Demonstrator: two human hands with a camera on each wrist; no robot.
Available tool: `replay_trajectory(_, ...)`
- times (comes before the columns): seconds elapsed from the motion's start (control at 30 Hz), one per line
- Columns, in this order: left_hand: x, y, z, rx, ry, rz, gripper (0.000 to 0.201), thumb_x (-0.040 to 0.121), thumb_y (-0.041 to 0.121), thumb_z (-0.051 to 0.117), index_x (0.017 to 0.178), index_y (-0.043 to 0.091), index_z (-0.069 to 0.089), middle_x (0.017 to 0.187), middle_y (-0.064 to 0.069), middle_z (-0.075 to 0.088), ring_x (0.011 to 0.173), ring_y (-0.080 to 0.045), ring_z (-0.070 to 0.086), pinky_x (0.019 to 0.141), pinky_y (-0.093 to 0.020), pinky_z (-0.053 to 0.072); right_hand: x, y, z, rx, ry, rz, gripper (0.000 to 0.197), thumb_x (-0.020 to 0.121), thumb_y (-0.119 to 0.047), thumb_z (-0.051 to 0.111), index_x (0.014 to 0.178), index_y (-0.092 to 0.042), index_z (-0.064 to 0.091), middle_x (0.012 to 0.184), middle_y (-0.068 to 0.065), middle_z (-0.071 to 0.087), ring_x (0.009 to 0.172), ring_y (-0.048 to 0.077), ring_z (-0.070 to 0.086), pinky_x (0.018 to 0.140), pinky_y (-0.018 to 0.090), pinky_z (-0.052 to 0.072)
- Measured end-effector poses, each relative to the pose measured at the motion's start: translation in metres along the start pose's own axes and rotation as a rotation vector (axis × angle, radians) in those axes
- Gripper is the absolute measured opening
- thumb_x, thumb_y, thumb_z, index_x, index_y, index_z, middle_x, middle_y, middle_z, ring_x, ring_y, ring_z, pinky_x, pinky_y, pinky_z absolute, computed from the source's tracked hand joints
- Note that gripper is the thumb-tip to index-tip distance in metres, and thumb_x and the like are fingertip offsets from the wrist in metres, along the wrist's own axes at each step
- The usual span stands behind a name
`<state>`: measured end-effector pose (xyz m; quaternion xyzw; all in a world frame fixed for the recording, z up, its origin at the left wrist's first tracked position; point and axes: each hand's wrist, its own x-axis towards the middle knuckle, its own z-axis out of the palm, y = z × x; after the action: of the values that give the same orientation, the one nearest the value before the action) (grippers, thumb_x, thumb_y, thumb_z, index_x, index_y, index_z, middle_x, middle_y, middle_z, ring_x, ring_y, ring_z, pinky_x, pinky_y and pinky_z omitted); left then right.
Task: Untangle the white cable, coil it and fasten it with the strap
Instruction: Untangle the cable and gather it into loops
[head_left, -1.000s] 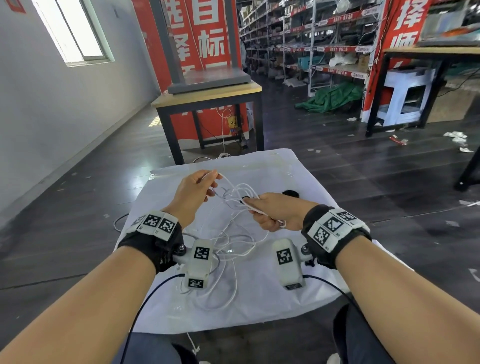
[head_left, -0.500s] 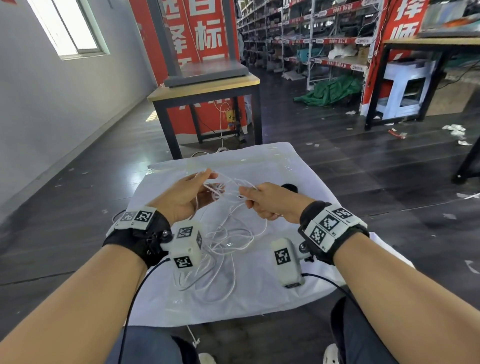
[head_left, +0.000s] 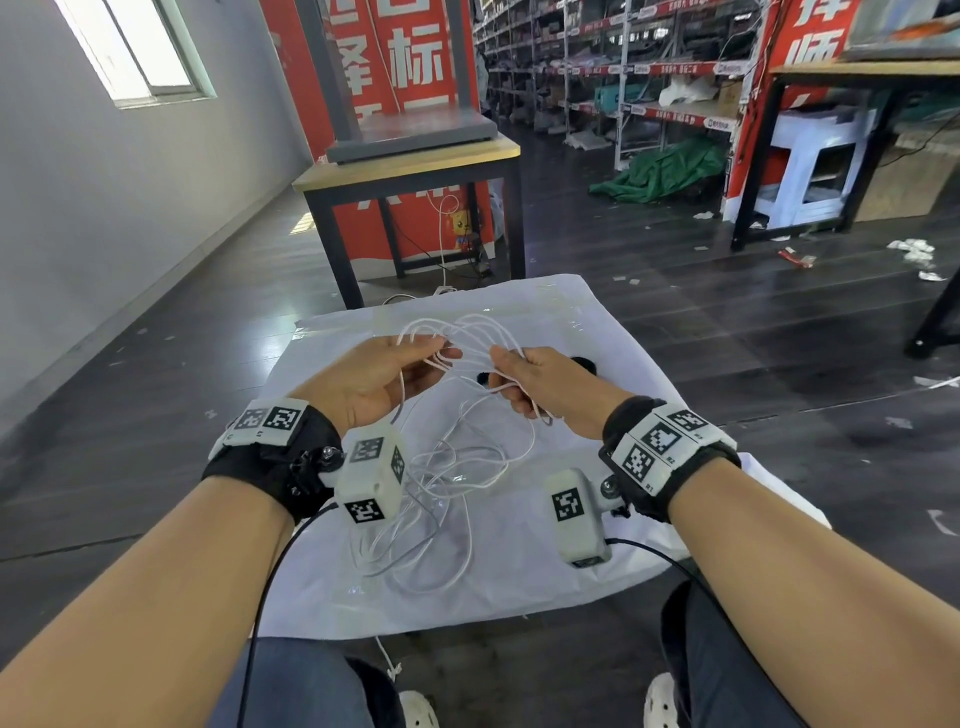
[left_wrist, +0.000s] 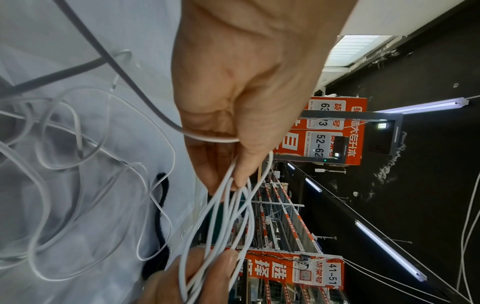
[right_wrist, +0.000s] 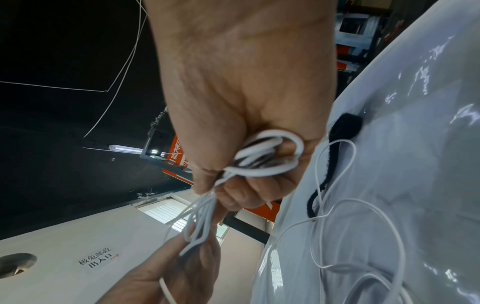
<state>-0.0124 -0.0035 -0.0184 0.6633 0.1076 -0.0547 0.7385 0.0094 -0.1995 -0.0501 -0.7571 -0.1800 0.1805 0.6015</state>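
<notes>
A thin white cable hangs in tangled loops between my two hands, above a white sheet. My left hand pinches several strands of the cable between thumb and fingers. My right hand has its fingers curled round a bunch of cable loops. The slack falls to the sheet in loose loops. A black strap lies on the sheet, mostly hidden behind my right hand; it shows as a dark fuzzy strip and as a black band under the cable.
A wooden-topped table with black legs stands just beyond the sheet. Dark floor surrounds the sheet. Shelving and a green cloth heap lie further back. A second table is at the right. My knees and white shoes sit at the near edge.
Both hands have risen and drawn closer together, lifting the cable loops higher off the sheet. The left hand has turned palm up. More strands now fan between the hands.
</notes>
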Motion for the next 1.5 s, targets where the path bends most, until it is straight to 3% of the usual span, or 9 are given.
replay_trajectory(0.23, -0.002, 0.003, 0.009, 0.003, 0.037, 0.019, 0.009, 0.093, 0.011, 0.058, 0.087, 0.007, 0.065, 0.07, -0.005, 0.071, 0.062, -0.011, 0.069, 0.062, -0.021, 0.058, -0.003, -0.002, 0.004, -0.061, -0.058, 0.027, 0.035, 0.097, -0.039, 0.048, 0.081, -0.01, 0.058, 0.059, -0.002, 0.042, 0.041, 0.005, 0.036, 0.04, 0.013, 0.03)
replay_trajectory(0.4, -0.005, 0.006, 0.014, -0.001, -0.006, 0.075, 0.013, 0.094, 0.011, 0.056, 0.09, 0.005, 0.067, 0.087, -0.011, 0.072, 0.072, -0.015, 0.068, 0.072, -0.024, 0.058, -0.004, -0.002, 0.006, -0.072, -0.141, 0.056, 0.04, 0.099, -0.042, 0.043, 0.082, -0.011, 0.062, 0.06, -0.002, 0.04, 0.045, 0.007, 0.034, 0.046, 0.017, 0.029)
replay_trajectory(0.6, -0.006, 0.007, 0.019, 0.046, 0.043, 0.081, 0.008, 0.093, 0.011, 0.059, 0.086, 0.013, 0.063, 0.066, 0.0, 0.064, 0.058, -0.007, 0.06, 0.062, -0.02, 0.05, -0.003, -0.001, 0.007, -0.051, -0.141, 0.073, 0.049, 0.098, -0.049, 0.038, 0.096, -0.009, 0.066, 0.06, -0.005, 0.044, 0.046, 0.008, 0.036, 0.05, 0.021, 0.027)
replay_trajectory(0.77, -0.006, 0.006, 0.019, 0.117, 0.089, 0.028, 0.013, 0.093, 0.012, 0.059, 0.083, 0.008, 0.066, 0.058, 0.003, 0.067, 0.049, -0.003, 0.057, 0.048, -0.014, 0.048, -0.002, -0.002, 0.007, -0.007, -0.068, 0.052, 0.036, 0.101, -0.042, 0.035, 0.101, -0.011, 0.053, 0.066, 0.0, 0.047, 0.048, 0.008, 0.035, 0.046, 0.018, 0.028)
replay_trajectory(0.93, -0.007, 0.011, 0.018, -0.081, 0.05, 0.015, 0.011, 0.095, 0.013, 0.056, 0.089, 0.011, 0.064, 0.058, 0.001, 0.064, 0.056, -0.009, 0.066, 0.065, -0.024, 0.057, 0.003, 0.001, 0.004, -0.019, -0.003, 0.064, 0.037, 0.104, -0.035, 0.032, 0.095, -0.009, 0.057, 0.068, 0.002, 0.052, 0.052, 0.01, 0.041, 0.047, 0.017, 0.035)
replay_trajectory(1.03, -0.007, 0.016, 0.016, -0.186, -0.009, 0.017, 0.014, 0.095, 0.016, 0.057, 0.083, 0.01, 0.061, 0.054, 0.0, 0.056, 0.048, -0.008, 0.057, 0.068, -0.029, 0.06, 0.002, 0.005, 0.003, 0.009, -0.047, 0.043, 0.037, 0.104, -0.034, 0.034, 0.095, -0.007, 0.059, 0.069, 0.002, 0.052, 0.054, 0.01, 0.045, 0.052, 0.018, 0.039)
replay_trajectory(1.2, -0.006, 0.023, 0.016, -0.281, 0.026, 0.009, 0.011, 0.093, 0.02, 0.058, 0.086, 0.011, 0.059, 0.05, 0.005, 0.048, 0.034, -0.002, 0.035, 0.044, -0.013, 0.045, 0.001, 0.004, 0.006, 0.033, -0.115, -0.011, 0.035, 0.103, -0.03, 0.039, 0.105, -0.005, 0.063, 0.073, -0.002, 0.057, 0.054, 0.007, 0.046, 0.051, 0.018, 0.035)
replay_trajectory(1.37, -0.001, 0.02, 0.017, -0.277, 0.089, 0.014, 0.02, 0.102, 0.017, 0.041, 0.088, 0.01, 0.055, 0.042, 0.007, 0.036, 0.029, -0.003, 0.024, 0.033, -0.012, 0.021, -0.003, -0.006, 0.009, 0.003, -0.246, -0.026, 0.035, 0.104, -0.03, 0.035, 0.108, -0.009, 0.063, 0.063, -0.005, 0.04, 0.047, 0.005, 0.031, 0.043, 0.015, 0.024)
replay_trajectory(1.5, 0.0, 0.02, 0.017, -0.234, 0.13, 0.045, 0.018, 0.101, 0.016, 0.043, 0.088, 0.011, 0.054, 0.038, 0.008, 0.031, 0.027, -0.004, 0.021, 0.031, -0.013, 0.015, -0.004, -0.014, 0.018, -0.063, -0.298, -0.017, 0.041, 0.102, -0.04, 0.034, 0.106, -0.006, 0.056, 0.063, -0.003, 0.03, 0.045, 0.005, 0.027, 0.042, 0.016, 0.022)
